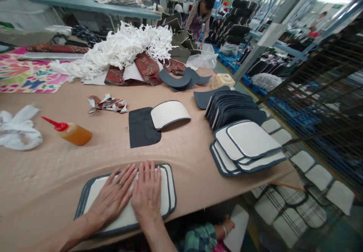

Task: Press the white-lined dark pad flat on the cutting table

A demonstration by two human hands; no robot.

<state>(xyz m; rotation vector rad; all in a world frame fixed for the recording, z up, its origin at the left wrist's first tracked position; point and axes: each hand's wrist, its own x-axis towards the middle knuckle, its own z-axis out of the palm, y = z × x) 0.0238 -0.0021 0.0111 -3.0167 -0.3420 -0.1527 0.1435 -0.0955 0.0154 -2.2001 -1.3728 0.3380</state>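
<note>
Over on the left lies a red-tipped squeeze bottle [75, 134]. By the table's [195, 157] near edge, dark-edged white panels [94, 192], two, I think, lie under the left hand [115, 193], flat, fingers slightly spread, and the right hand [146, 193], fingers close together. Rightmost on the table sits a stack of similar panels [252, 140].

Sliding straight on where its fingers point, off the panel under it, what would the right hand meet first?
Most likely the dark flat piece lying across the table, just ahead of the right hand. How deep the gap is, one view leaves unclear.
</note>
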